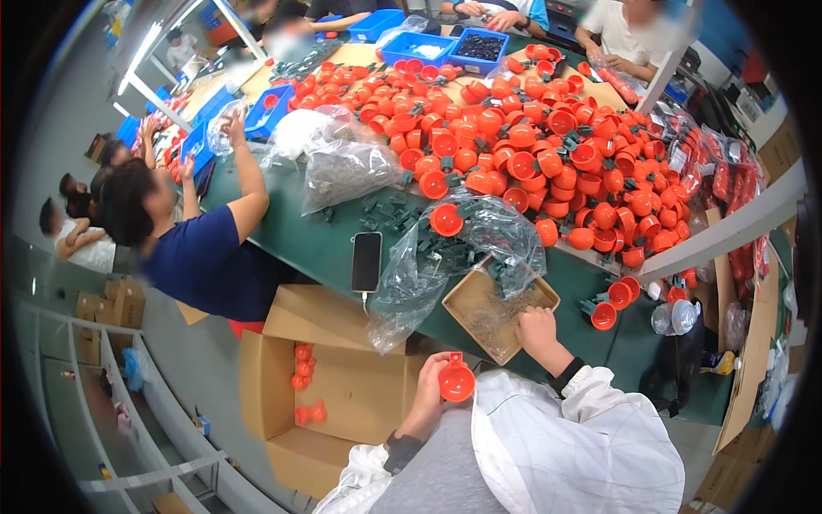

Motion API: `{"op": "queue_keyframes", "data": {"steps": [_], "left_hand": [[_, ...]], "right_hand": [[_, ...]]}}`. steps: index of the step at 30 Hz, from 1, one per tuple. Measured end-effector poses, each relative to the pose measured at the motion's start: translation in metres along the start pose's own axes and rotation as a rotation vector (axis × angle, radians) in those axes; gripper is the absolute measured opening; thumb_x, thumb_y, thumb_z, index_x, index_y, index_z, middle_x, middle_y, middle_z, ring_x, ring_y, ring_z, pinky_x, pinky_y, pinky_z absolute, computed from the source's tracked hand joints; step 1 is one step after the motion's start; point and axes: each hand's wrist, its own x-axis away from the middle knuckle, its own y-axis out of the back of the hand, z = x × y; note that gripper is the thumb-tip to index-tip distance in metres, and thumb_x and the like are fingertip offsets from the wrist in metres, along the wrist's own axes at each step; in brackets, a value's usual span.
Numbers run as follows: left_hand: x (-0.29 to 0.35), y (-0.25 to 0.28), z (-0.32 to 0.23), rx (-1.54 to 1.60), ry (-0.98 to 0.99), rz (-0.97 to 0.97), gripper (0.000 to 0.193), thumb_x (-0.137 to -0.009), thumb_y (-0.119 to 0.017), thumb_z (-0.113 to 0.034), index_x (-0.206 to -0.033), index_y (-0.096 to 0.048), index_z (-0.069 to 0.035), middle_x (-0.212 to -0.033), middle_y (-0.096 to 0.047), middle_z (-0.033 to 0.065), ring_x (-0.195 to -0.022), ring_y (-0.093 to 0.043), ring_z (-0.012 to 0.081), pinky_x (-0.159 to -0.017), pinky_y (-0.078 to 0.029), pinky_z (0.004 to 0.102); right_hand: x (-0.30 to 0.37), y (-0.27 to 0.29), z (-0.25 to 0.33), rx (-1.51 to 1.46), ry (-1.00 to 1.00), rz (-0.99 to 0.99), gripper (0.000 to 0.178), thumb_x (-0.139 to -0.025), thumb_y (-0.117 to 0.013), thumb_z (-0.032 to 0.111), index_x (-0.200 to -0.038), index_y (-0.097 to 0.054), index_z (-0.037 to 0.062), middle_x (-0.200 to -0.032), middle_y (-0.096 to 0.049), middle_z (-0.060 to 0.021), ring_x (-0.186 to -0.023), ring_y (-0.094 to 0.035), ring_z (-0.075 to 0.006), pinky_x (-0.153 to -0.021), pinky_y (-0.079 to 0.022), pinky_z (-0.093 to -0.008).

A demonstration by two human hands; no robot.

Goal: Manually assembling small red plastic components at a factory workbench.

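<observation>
The green surface bears heaped red cups. The left hand holds a single cup before the body: probably light, stiff, slick, best pinched at its tab. The right hand dips into the tan tray; I can't tell what it grips.

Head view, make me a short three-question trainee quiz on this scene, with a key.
1. What does the wearer's left hand hold?
2. True or false: the smartphone lies on the green tabletop.
3. Where is the wearer's right hand? A: in the open carton; B: at the shallow tray; C: in a blue bin.
Key: 1. An orange-red plastic cup. 2. True. 3. B.
</observation>
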Motion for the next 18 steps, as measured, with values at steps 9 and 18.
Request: {"op": "queue_keyframes", "data": {"steps": [9,18], "left_hand": [[0.010,-0.011,-0.005,-0.191,-0.156,0.022,0.021,-0.087,-0.049,-0.010,-0.105,-0.048,0.000,-0.098,-0.058,0.0094,-0.090,-0.056,0.0133,-0.077,-0.046,0.0254],[0.013,-0.007,-0.003,-0.194,-0.317,-0.040,0.023,-0.087,-0.051,-0.011,-0.107,-0.049,0.001,-0.098,-0.059,0.0074,-0.088,-0.056,0.0104,-0.075,-0.046,0.0226]], "right_hand": [[0.014,0.084,0.068,-1.132,0.161,0.105,0.012,-0.069,-0.062,0.009,-0.077,-0.059,0.0009,-0.071,-0.057,-0.0106,-0.074,-0.056,-0.0261,-0.071,-0.043,-0.0356],[0.013,0.084,0.088,-0.721,0.584,-0.290,0.015,-0.067,-0.064,0.003,-0.080,-0.059,0.0021,-0.079,-0.052,-0.0093,-0.075,-0.053,-0.0257,-0.066,-0.043,-0.0343]]}}
